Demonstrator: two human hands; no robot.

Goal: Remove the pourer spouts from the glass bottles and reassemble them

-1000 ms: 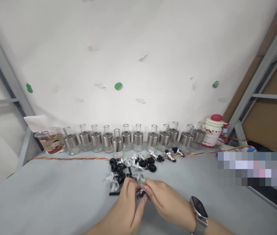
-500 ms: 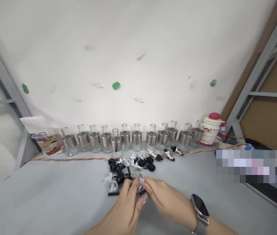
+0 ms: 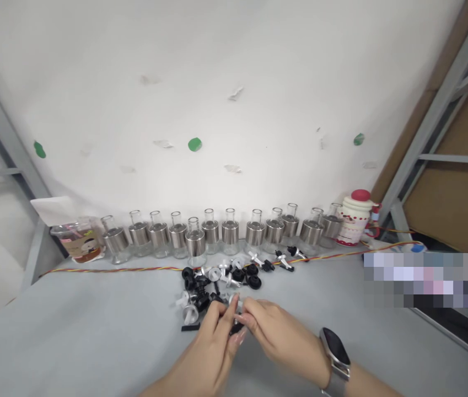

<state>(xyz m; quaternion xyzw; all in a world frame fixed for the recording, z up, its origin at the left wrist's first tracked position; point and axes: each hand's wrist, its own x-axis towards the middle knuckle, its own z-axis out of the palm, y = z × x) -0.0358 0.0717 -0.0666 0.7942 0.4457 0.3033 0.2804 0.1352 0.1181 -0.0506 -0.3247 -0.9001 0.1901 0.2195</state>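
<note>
Close together at the near edge of the pile, my left hand (image 3: 211,342) and my right hand (image 3: 273,331) are both closed on one small part. It looks like a silver and black pour spout (image 3: 237,327), mostly hidden by my fingers. Just beyond lie loose black ring-shaped stoppers (image 3: 254,282) and silver-white spout pieces (image 3: 191,314), jumbled together. A thin black strip (image 3: 191,327) rests left of my left hand. Farther right, several spouts with black ends (image 3: 285,261) lie by the wire.
Glass bottles with metal collars (image 3: 195,243) stand in a row along the white wall (image 3: 234,127). A drink cup (image 3: 82,242) is at the left end, a red-topped tumbler (image 3: 353,220) at the right. A twisted red-yellow wire (image 3: 134,269) crosses the grey table (image 3: 93,320).
My fingers have shifted slightly around the held part, and my right thumb now lies more across it. The view has moved a little; the pile and bottles stay in place.
</note>
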